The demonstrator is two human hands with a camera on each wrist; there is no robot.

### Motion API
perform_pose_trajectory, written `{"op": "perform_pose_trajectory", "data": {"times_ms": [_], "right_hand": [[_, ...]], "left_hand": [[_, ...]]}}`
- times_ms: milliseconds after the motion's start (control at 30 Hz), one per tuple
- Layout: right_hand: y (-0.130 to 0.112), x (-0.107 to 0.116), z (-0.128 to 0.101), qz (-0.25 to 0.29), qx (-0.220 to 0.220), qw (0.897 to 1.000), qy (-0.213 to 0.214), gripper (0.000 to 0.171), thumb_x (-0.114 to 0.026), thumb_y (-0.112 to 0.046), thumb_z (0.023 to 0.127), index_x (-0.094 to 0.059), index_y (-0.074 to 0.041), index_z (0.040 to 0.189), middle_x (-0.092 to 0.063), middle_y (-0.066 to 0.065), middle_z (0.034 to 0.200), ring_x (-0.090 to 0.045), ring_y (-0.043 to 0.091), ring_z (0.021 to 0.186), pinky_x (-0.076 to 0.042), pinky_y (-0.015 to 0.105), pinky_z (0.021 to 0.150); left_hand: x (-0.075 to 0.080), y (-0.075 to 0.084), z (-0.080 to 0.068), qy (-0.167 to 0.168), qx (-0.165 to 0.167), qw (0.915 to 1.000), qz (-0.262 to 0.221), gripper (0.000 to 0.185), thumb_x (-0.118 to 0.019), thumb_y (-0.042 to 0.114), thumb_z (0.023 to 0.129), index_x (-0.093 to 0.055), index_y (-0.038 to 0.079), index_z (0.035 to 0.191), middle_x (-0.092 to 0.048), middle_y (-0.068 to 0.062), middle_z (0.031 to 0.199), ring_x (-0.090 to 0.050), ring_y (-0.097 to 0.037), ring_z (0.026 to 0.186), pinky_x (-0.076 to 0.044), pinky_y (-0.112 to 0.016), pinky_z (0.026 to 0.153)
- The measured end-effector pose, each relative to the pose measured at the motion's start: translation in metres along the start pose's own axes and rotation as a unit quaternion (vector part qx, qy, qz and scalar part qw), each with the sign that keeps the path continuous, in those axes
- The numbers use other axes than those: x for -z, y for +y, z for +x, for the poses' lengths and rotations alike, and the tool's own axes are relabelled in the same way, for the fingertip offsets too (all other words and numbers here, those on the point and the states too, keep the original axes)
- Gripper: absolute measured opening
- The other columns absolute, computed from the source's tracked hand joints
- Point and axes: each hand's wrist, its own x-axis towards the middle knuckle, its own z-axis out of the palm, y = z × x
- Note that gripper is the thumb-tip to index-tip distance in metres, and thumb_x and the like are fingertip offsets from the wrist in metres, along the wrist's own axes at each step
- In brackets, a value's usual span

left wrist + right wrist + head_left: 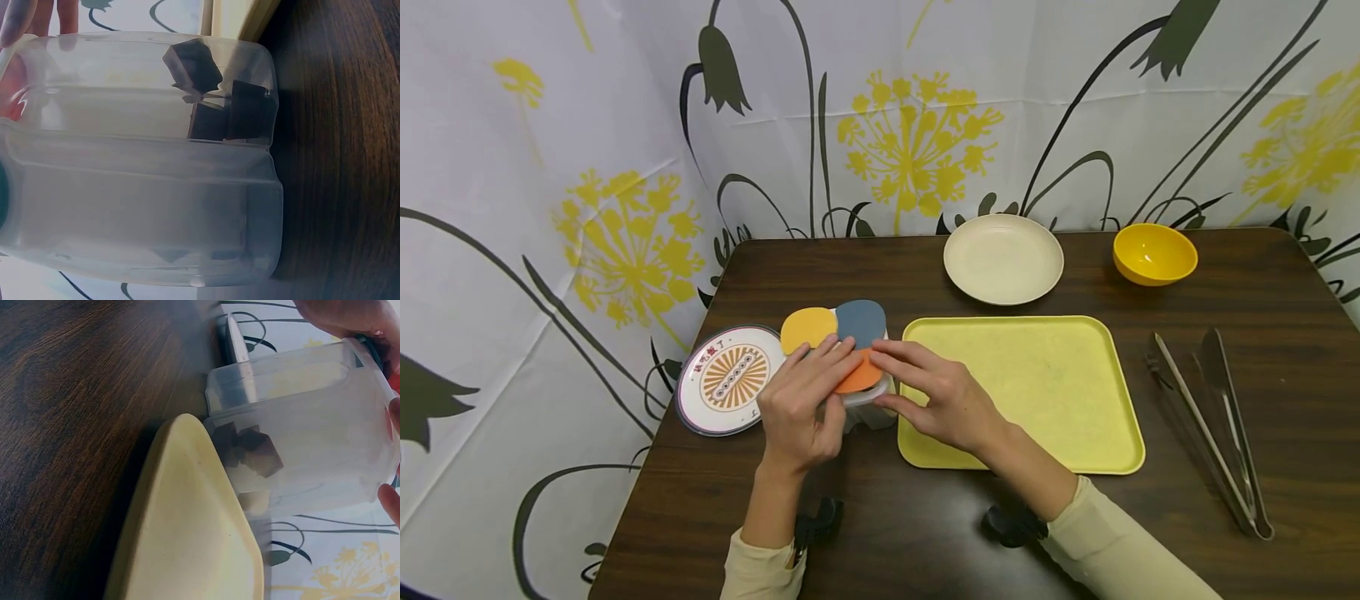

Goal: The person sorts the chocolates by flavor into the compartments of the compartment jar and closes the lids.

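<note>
Both the left hand [797,408] and right hand [936,396] grip a clear container [144,156] holding dark cubes [215,103].

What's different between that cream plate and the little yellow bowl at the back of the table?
The cream plate is wide, shallow and pale; the yellow bowl is narrower, deeper and bright yellow. The plate sits just behind the yellow tray, while the bowl stands farther right, nearer the tongs. Both are round, upright, look empty, and neither hand touches them.
</note>
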Motion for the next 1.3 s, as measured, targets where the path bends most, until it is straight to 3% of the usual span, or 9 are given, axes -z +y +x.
{"op": "perform_pose_trajectory", "data": {"times_ms": [267,467,833,1033,1300], "right_hand": [[0.0014,-0.0015,-0.0022,-0.009,0.004,1.000,0.004,0.054,-0.084,-0.016,0.078,-0.065,-0.003,0.127,-0.059,0.012,0.132,-0.059,0.020,0.119,-0.052,0.031,0.091],[0.0000,-0.0005,-0.0025,-0.066,0.015,0.998,0.005,0.049,-0.084,-0.021,0.078,-0.069,-0.008,0.123,-0.062,0.009,0.129,-0.065,0.017,0.109,-0.054,0.029,0.083],[-0.0043,-0.0024,0.0016,-0.127,0.031,0.991,0.037,0.047,-0.085,-0.030,0.076,-0.074,-0.009,0.116,-0.068,0.006,0.120,-0.066,0.018,0.104,-0.053,0.031,0.086],[-0.0041,-0.0026,0.0042,-0.114,0.042,0.992,0.034,0.040,-0.085,-0.027,0.076,-0.075,-0.005,0.108,-0.070,0.005,0.114,-0.063,0.018,0.110,-0.049,0.032,0.096],[-0.0065,-0.0014,0.0068,-0.106,0.049,0.993,0.025,0.037,-0.086,-0.024,0.075,-0.076,-0.004,0.104,-0.071,0.005,0.108,-0.066,0.017,0.103,-0.051,0.031,0.093]], "left_hand": [[-0.0003,-0.0004,-0.0004,-0.001,-0.009,1.0000,0.000,0.046,-0.041,0.023,0.084,-0.076,0.008,0.110,-0.070,-0.007,0.117,-0.065,-0.028,0.111,-0.047,-0.053,0.095],[-0.0028,0.0000,0.0011,0.008,0.006,0.9999,0.005,0.037,-0.047,0.022,0.089,-0.077,0.008,0.105,-0.071,-0.006,0.114,-0.066,-0.026,0.110,-0.048,-0.052,0.095],[-0.0043,0.0016,0.0028,0.014,0.021,0.9997,0.005,0.029,-0.054,0.021,0.090,-0.078,0.007,0.100,-0.072,-0.005,0.111,-0.067,-0.025,0.108,-0.049,-0.052,0.093],[-0.0035,0.0027,0.0037,0.008,0.033,0.9994,0.005,0.029,-0.055,0.022,0.090,-0.078,0.007,0.099,-0.072,-0.005,0.110,-0.067,-0.024,0.108,-0.048,-0.051,0.094],[-0.0029,0.0024,0.0037,0.005,0.049,0.9988,0.001,0.026,-0.060,0.024,0.091,-0.078,0.007,0.097,-0.072,-0.004,0.110,-0.066,-0.023,0.109,-0.048,-0.050,0.096]]}}
